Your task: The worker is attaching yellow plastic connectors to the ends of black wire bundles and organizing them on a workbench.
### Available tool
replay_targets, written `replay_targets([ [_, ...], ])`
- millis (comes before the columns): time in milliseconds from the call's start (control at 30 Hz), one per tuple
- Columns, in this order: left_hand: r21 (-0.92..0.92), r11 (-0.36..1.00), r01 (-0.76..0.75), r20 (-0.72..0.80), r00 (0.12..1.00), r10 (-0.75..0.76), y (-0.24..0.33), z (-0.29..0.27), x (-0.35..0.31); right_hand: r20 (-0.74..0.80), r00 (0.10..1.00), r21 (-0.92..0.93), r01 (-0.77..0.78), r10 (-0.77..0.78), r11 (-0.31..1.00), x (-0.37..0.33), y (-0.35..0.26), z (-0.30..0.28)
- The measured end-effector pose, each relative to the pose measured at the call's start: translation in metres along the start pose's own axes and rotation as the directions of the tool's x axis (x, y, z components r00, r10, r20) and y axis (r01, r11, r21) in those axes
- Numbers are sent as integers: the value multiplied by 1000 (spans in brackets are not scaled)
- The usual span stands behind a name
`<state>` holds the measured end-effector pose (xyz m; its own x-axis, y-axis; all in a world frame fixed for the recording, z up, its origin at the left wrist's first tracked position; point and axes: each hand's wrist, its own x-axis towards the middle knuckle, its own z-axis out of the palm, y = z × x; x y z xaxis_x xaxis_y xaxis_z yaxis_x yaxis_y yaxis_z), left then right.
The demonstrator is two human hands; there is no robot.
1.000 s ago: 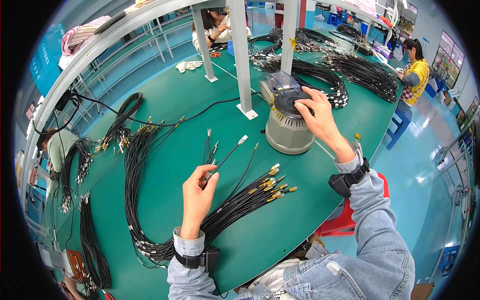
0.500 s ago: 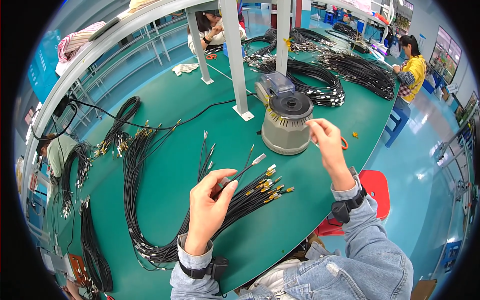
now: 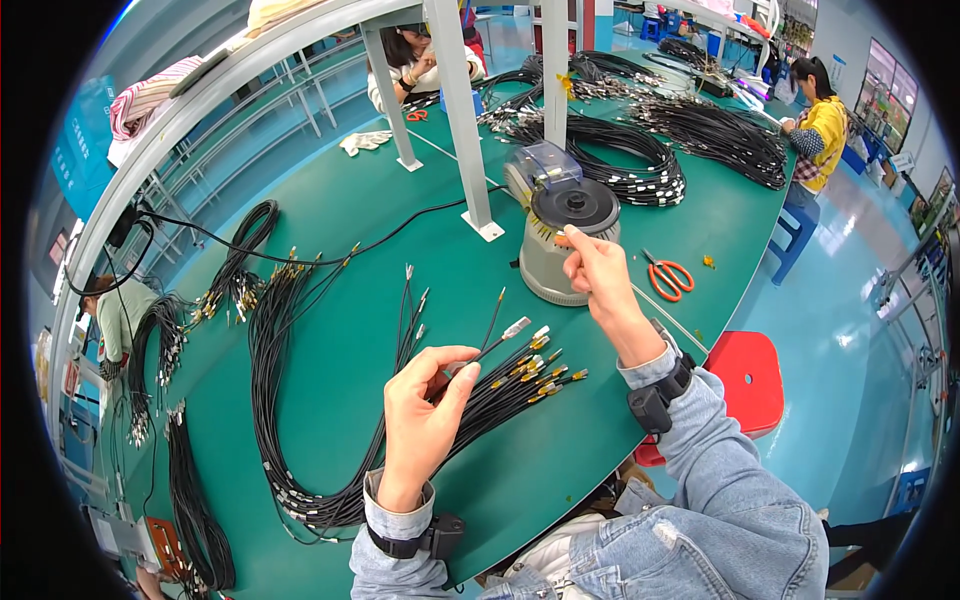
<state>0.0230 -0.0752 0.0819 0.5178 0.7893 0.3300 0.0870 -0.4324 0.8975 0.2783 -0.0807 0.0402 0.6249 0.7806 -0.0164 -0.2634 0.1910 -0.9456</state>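
Note:
My left hand is closed on a black cable, thumb and fingers pinching it behind its silver metal connector. Beneath that hand runs a bundle of black cables, several of whose ends carry yellow tape wraps. At the front of a grey round tape dispenser with a black turntable top, my right hand has its thumb and forefinger pressed together. A small orange-yellow bit shows at those fingertips, too small to make out. Orange-handled scissors lie right of the dispenser.
Grey shelf posts rise from the green table behind the dispenser. More cable coils lie at the back and left. A power cord crosses the table. A red stool stands right; other people sit around.
My right hand has moved left, from beside the dispenser to its front, uncovering the scissors. My left hand stays almost in place with the cable.

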Motion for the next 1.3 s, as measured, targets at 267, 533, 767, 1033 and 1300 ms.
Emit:
replay_targets([
  [267,-5,1000,14,18,1000,-14,1,-3,-1,-59,998,31,7,-5,999,0,1,0],
  [533,-31,1000,-1,-5,1000,1,-2,-4,1,-54,998,23,28,-27,999,6,5,-2],
  [767,-17,1000,-19,-56,998,18,-5,-4,2,-57,997,197,-44,56,979,0,2,5],
  [1033,77,996,-37,-83,996,43,-8,-1,2,-65,991,534,-63,115,843,-7,3,11],
  [1300,33,999,4,1,1000,-4,-3,3,9,172,973,251,108,-154,962,-40,-20,12],
])
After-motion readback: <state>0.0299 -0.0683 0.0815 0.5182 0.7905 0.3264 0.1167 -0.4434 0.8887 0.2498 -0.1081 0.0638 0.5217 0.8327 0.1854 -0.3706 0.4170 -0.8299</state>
